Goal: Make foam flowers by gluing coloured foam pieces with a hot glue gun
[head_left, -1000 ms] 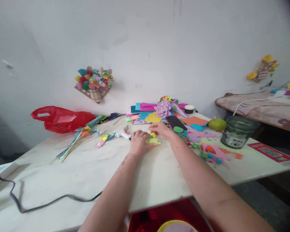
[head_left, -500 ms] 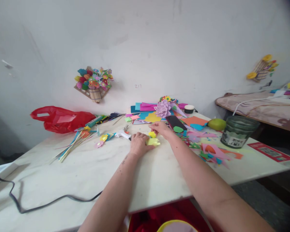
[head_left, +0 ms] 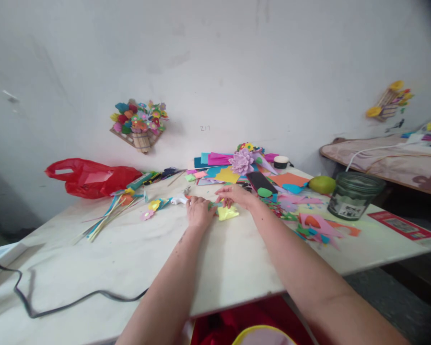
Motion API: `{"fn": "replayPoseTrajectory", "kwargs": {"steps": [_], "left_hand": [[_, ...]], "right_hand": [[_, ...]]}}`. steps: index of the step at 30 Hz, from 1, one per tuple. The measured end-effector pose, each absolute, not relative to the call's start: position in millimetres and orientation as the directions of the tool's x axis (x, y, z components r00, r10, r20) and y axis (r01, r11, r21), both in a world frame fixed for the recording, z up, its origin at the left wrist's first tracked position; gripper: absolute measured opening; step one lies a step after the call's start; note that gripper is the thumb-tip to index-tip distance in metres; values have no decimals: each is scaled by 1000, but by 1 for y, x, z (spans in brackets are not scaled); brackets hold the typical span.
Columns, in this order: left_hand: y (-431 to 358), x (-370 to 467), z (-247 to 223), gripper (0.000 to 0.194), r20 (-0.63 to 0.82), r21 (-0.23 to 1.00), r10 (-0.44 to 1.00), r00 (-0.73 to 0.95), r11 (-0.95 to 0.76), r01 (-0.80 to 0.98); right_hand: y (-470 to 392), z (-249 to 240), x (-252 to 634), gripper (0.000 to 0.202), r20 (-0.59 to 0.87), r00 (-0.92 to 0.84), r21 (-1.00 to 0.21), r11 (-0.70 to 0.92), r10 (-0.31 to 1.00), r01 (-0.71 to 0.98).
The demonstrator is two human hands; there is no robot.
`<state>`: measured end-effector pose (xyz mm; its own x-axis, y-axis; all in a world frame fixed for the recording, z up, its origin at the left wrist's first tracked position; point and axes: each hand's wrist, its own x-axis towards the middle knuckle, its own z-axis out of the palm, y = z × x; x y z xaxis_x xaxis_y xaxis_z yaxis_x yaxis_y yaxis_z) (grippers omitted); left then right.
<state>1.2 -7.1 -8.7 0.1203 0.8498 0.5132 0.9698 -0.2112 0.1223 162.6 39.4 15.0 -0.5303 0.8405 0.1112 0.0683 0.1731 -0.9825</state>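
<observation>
Pale yellow pieces (head_left: 228,213) lie on the white table between my hands. My left hand (head_left: 200,212) rests just left of them, by the white glue gun (head_left: 179,199), fingers bent; what it may hold is hidden. My right hand (head_left: 234,194) is over the upper edge of the yellow pieces, its fingers curled and partly apart, and whether something small is in them is too small to tell. A bit of green shows beside my left fingertips.
Left stand a red plastic bag (head_left: 95,179), thin sticks (head_left: 105,218) and foam flowers (head_left: 153,205). Behind are coloured sheets (head_left: 224,159) and a purple flower (head_left: 241,162). Right are a phone (head_left: 260,183), paper scraps (head_left: 318,225) and a glass jar (head_left: 355,196). A black cable (head_left: 89,294) crosses the front left.
My left hand has moved slightly left, off the yellow pieces. My right hand has shifted a little left and down; the small brighter yellow piece near its fingers no longer shows.
</observation>
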Motion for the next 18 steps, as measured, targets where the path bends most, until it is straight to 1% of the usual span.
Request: {"fn": "replayPoseTrajectory", "kwargs": {"steps": [1,3,5,7,9,12,16,18], "left_hand": [[-7,2,-9,32,509,113,851,131,-217,970],[-8,3,-10,31,498,98,856,141,-217,971],[-7,3,-11,30,486,89,863,138,-206,974],[-6,2,-12,28,480,84,868,129,-191,978],[-6,2,-13,27,478,82,870,116,-176,981],[-6,2,-12,29,474,91,874,108,-171,981],[-7,4,-12,28,471,118,876,106,-182,976],[-8,4,-12,29,475,130,872,119,-203,971]], "right_hand": [[38,15,162,22,83,-580,-976,183,810,115],[35,16,162,20,22,-626,-948,216,780,236],[35,16,163,16,-25,-621,-906,246,783,346],[37,16,165,13,-40,-579,-873,253,814,416],[40,15,168,11,-32,-528,-860,246,849,447],[47,11,170,10,24,-451,-849,257,892,463],[54,3,168,7,115,-411,-802,329,904,499],[56,0,166,6,129,-405,-819,328,905,470]]}}
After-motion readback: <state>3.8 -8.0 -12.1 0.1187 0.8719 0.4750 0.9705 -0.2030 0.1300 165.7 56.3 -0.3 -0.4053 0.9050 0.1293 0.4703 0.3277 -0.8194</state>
